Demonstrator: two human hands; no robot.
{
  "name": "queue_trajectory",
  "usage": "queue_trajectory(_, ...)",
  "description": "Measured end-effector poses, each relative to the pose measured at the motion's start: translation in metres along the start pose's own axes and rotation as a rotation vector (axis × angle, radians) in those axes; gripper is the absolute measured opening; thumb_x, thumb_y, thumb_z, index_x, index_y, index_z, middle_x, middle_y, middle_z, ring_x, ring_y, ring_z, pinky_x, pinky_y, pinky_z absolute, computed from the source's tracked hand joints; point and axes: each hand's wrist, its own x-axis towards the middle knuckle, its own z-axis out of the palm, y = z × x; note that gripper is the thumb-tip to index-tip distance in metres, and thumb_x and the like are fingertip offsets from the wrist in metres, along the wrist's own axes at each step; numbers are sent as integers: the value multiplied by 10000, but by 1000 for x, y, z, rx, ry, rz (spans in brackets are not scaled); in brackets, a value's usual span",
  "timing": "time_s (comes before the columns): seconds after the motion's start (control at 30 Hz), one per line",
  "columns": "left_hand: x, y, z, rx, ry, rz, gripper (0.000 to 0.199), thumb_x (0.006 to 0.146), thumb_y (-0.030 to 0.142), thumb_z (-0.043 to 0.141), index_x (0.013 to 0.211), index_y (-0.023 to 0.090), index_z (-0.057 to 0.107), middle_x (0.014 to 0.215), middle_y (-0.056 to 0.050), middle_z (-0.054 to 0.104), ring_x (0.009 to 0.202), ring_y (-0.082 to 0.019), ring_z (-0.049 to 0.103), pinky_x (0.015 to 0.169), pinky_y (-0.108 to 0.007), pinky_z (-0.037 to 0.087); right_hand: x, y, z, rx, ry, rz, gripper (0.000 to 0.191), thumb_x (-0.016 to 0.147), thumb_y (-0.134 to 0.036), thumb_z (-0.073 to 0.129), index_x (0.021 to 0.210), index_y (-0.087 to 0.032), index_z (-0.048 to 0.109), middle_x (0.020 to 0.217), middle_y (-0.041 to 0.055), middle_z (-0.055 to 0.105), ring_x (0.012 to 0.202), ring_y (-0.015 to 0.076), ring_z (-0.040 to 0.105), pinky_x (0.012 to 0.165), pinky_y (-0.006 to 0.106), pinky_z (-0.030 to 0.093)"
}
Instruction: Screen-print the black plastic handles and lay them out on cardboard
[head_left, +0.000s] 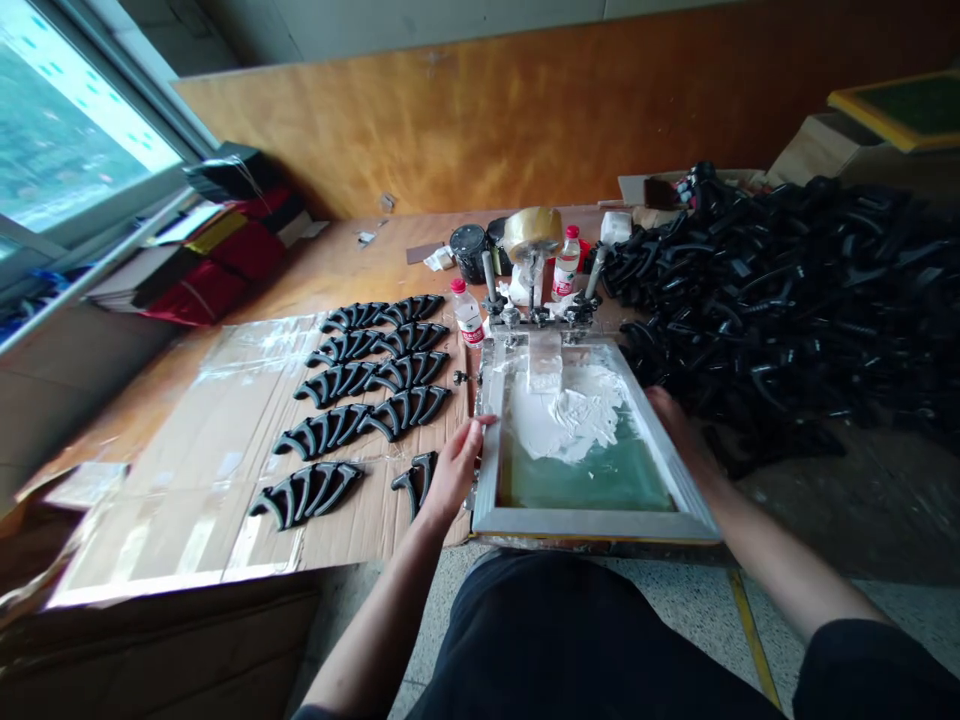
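Observation:
A silk-screen frame (596,524) with a grey metal rim lies in front of me, hinged to a clamp (541,322) at its far end. White ink (577,415) is smeared over the far part of its green mesh, and a squeegee (545,365) stands at the ink's back edge. My left hand (454,472) is closed at the frame's left side, a fingertip on the rim and other fingers partly hidden. Beside the right rim is my right hand (670,420), blurred, its fingers mostly hidden. Left of the frame, black curved plastic parts (409,412) lie in rows.
Cardboard (187,480) covers the table under the rows. A large heap of black parts (780,290) fills the right side. Bottles (469,315), a dark jar (469,252) and a tape roll (532,233) stand around the clamp. Red-covered stacks (217,285) sit by the window.

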Motion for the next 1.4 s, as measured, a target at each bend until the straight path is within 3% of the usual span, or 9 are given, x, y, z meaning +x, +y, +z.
queue_trajectory(0.17, 7, -68, 15, 223, 46, -118, 629, 865, 509, 518, 1428, 245, 424, 752, 19, 576, 622, -118, 511, 593, -233, 391, 58, -24, -11, -76, 273, 125, 487, 844, -281, 616, 1307, -142, 559, 1309, 176, 523, 1093, 282, 567, 918, 420, 480)
queue_trajectory(0.3, 18, -80, 18, 369, 49, -126, 596, 874, 515, 482, 1405, 245, 451, 775, 8, 597, 667, -139, 545, 617, -246, 385, 92, -86, 11, -103, -34, -17, 463, 772, -276, 724, 1201, -159, 596, 1176, 140, 609, 1102, 303, 553, 905, 426, 474)
queue_trajectory(0.4, 19, -80, 16, 390, 26, -134, 590, 878, 525, 465, 1395, 240, 459, 777, 5, 608, 682, -151, 562, 633, -253, 393, 72, -107, 23, -106, -248, -87, 137, 837, -216, 634, 966, -183, 667, 902, 76, 680, 858, 226, 620, 746, 328, 483)
queue_trajectory(0.63, 19, -83, 15, 357, 38, -135, 583, 866, 547, 478, 1365, 247, 502, 795, -3, 606, 650, -138, 537, 599, -241, 387, 16, -95, 4, 1, -418, -500, 267, 773, -36, 543, 899, -222, 686, 876, 17, 690, 817, 165, 620, 666, 252, 436)
queue_trajectory(0.93, 17, -77, 17, 311, 33, -143, 604, 858, 525, 497, 1387, 236, 471, 663, 48, 503, 564, -105, 456, 549, -218, 347, 3, -99, 27, 22, -221, -439, 257, 789, -48, 587, 968, -201, 689, 911, 32, 697, 795, 164, 637, 676, 263, 475)
queue_trajectory(1.03, 15, -68, 14, 275, 16, -144, 621, 852, 515, 518, 1401, 234, 457, 641, 56, 483, 550, -99, 440, 530, -210, 331, 24, -103, 19, 72, -196, -291, 218, 824, -199, 669, 1035, -251, 683, 926, 0, 716, 775, 165, 654, 671, 267, 489)
queue_trajectory(1.17, 6, -34, 6, 126, -29, -132, 696, 849, 561, 531, 1449, 233, 397, 629, 55, 497, 509, -91, 426, 499, -207, 336, 91, -96, -9, 34, -101, -63, 565, 812, -339, 715, 1345, -314, 529, 1113, 28, 706, 850, 199, 662, 717, 308, 498)
queue_trajectory(1.27, 1, 3, 2, -9, 0, -85, 656, 883, 658, 391, 1346, 212, 524, 627, 23, 533, 510, -108, 458, 484, -219, 359, 121, -57, -45, 72, -18, 78, 513, 858, -433, 639, 1335, -268, 548, 984, 43, 725, 753, 182, 644, 698, 305, 478)
queue_trajectory(1.4, 15, 55, 4, -237, 92, 105, 671, 880, 713, 297, 1124, 196, 649, 855, -56, 666, 663, -144, 591, 563, -250, 473, 104, 11, -70, 66, 244, 335, 375, 952, -425, 443, 1056, -148, 673, 787, 70, 700, 669, 166, 601, 654, 283, 427)
